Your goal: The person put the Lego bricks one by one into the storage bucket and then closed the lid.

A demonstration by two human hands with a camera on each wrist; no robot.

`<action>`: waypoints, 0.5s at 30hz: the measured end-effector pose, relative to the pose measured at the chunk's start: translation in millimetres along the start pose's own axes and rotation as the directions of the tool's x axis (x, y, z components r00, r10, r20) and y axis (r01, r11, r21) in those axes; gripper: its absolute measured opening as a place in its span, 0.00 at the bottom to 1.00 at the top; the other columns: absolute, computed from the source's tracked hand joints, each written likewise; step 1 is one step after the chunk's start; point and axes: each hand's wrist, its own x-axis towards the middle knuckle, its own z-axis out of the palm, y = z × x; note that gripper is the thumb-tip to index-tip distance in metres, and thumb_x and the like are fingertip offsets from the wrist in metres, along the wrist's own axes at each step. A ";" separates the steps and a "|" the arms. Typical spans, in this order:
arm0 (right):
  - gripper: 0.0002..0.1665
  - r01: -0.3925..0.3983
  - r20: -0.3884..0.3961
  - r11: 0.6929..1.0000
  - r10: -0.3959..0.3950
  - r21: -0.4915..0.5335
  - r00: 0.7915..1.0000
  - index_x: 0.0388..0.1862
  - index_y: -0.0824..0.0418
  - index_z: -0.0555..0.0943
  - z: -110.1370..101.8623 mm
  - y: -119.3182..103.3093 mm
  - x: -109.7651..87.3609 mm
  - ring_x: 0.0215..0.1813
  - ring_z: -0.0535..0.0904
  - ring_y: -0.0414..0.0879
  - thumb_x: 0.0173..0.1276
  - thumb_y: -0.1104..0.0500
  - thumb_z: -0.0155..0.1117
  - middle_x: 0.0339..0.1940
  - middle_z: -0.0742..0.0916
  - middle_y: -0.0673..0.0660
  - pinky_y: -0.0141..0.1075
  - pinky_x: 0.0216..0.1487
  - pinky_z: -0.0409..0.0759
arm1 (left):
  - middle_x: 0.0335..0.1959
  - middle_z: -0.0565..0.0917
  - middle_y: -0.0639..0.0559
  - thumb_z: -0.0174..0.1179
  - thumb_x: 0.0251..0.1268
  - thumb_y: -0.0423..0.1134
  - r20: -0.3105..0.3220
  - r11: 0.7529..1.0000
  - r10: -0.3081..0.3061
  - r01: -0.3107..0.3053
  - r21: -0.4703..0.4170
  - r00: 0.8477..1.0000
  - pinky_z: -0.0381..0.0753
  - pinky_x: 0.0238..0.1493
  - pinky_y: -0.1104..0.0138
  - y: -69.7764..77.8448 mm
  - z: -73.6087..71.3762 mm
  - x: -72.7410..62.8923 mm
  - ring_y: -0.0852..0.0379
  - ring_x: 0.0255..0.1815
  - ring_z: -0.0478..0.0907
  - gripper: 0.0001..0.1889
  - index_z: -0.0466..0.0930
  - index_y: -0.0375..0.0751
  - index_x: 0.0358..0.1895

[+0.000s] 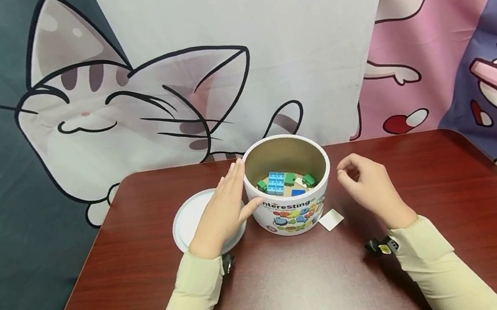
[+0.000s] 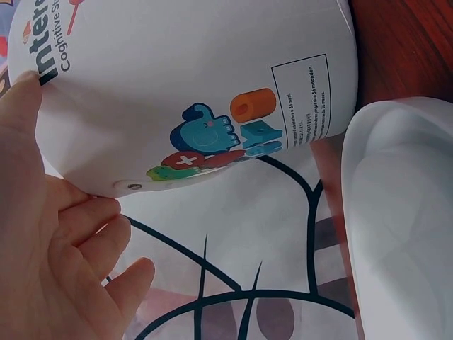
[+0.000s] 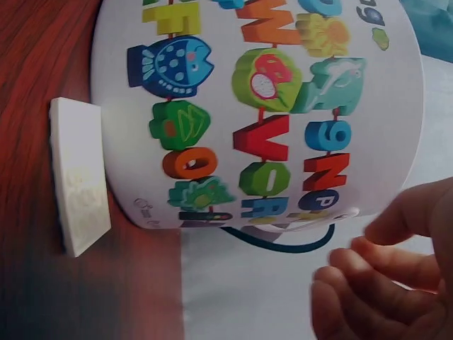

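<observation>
A round white bucket (image 1: pixel 288 219) with printed colourful pictures stands on the table, its top uncovered. Inside lie a light-blue block (image 1: pixel 276 183), green blocks (image 1: pixel 309 180) and a darker blue piece (image 1: pixel 298 192). My left hand (image 1: pixel 225 207) lies along the bucket's left side, fingers straight at the rim and thumb on its front. To the right of the bucket, my right hand (image 1: pixel 369 184) hovers with fingers loosely bent, thumb and forefinger rounded toward each other, nothing visible between them. A small white square tile (image 1: pixel 331 220) lies by the bucket's base, below the right hand.
A white round lid (image 1: pixel 187 227) lies left of the bucket, partly under the left hand in the head view. The dark red wooden table (image 1: pixel 299 288) ends just behind the bucket, where a cartoon-printed cloth (image 1: pixel 297 33) hangs.
</observation>
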 end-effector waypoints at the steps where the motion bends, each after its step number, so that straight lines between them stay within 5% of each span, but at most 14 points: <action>1: 0.04 -0.010 0.035 1.000 0.010 -0.009 0.999 0.35 0.60 0.83 0.3 1.7 -0.2 0.31 0.78 0.45 0.65 0.65 0.61 0.29 0.85 0.53 0.31 0.34 0.75 | 0.83 0.49 0.43 0.55 0.75 0.59 0.000 1.000 -0.001 0.001 -0.001 1.000 0.48 0.81 0.54 0.1 -0.3 -0.1 0.50 0.83 0.45 0.47 0.43 0.35 0.82; 4: 0.04 -0.029 0.150 0.999 0.032 -0.025 0.988 0.38 0.62 0.83 1.1 5.4 -0.9 0.34 0.81 0.49 0.66 0.65 0.63 0.31 0.87 0.56 0.40 0.38 0.79 | 0.83 0.50 0.42 0.55 0.75 0.59 -0.006 1.000 0.005 -0.005 -0.001 1.000 0.49 0.81 0.53 -0.1 -0.3 -0.2 0.49 0.83 0.46 0.47 0.44 0.34 0.82; 7: 0.07 -0.031 0.295 0.998 0.047 -0.057 0.954 0.41 0.66 0.84 2.1 7.4 -2.1 0.37 0.83 0.52 0.66 0.63 0.66 0.34 0.88 0.58 0.48 0.42 0.82 | 0.82 0.50 0.41 0.56 0.75 0.59 -0.013 1.000 0.013 -0.013 0.000 1.000 0.50 0.80 0.52 0.1 -0.6 -0.2 0.48 0.83 0.47 0.47 0.45 0.33 0.82; 10: 0.13 -0.003 0.448 0.994 0.052 -0.109 0.892 0.42 0.70 0.83 4.1 8.0 -4.2 0.37 0.83 0.52 0.64 0.61 0.69 0.33 0.87 0.59 0.50 0.42 0.84 | 0.82 0.51 0.41 0.56 0.75 0.58 -0.014 1.000 0.014 -0.014 0.000 1.000 0.50 0.80 0.52 0.4 -1.2 -0.6 0.48 0.83 0.47 0.47 0.45 0.33 0.81; 15: 0.16 0.028 0.623 0.990 0.067 -0.141 0.779 0.40 0.70 0.82 7.9 3.0 -10.1 0.29 0.75 0.46 0.57 0.61 0.73 0.26 0.82 0.53 0.41 0.32 0.78 | 0.82 0.51 0.41 0.56 0.75 0.58 -0.009 1.000 0.012 -0.012 0.007 1.000 0.50 0.80 0.53 0.1 -0.6 -0.8 0.49 0.83 0.46 0.46 0.45 0.33 0.81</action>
